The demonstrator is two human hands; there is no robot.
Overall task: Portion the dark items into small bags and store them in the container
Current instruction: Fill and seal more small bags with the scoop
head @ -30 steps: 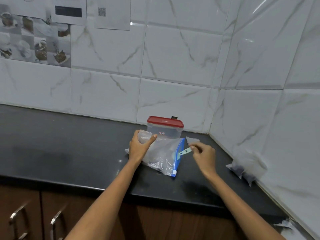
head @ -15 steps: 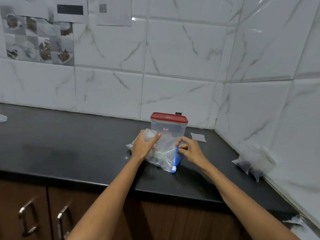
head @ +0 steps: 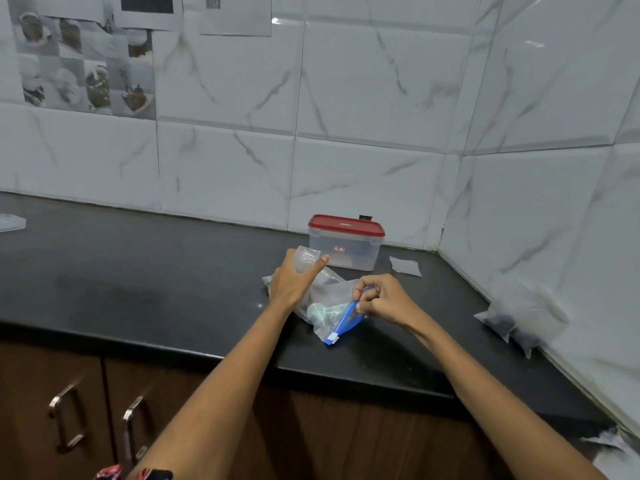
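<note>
Since the frame half a second earlier, the right hand (head: 384,299) has slid down along the blue zip strip (head: 344,318) of the clear bag (head: 325,306), and the pale green scoop (head: 320,311) now lies inside the bag rather than in the fingers. The bag lies on the black worktop (head: 138,289), just in front of the container (head: 346,245). The right hand's fingers are curled and pinch the upper end of the zip strip; the strip runs down and to the left to its white slider end near the worktop's front edge. The left hand (head: 294,282) grips the bunched back end of the bag, thumb stretched across the plastic toward the container.

The container is clear with a red lid (head: 346,225) closed on it and a small label on its front wall; it stands near the corner of the tiled wall (head: 363,116). Whether anything is inside it cannot be told. To its right, 1 small flat packet (head: 405,266) lies on the worktop. Further right, against the side wall, 2 small bags with dark items (head: 509,322) lean together, well apart from the hands. Under the worktop, 2 metal handles (head: 133,424) show on brown cabinet doors. Printed sheets (head: 235,15) hang on the wall at the upper left.
</note>
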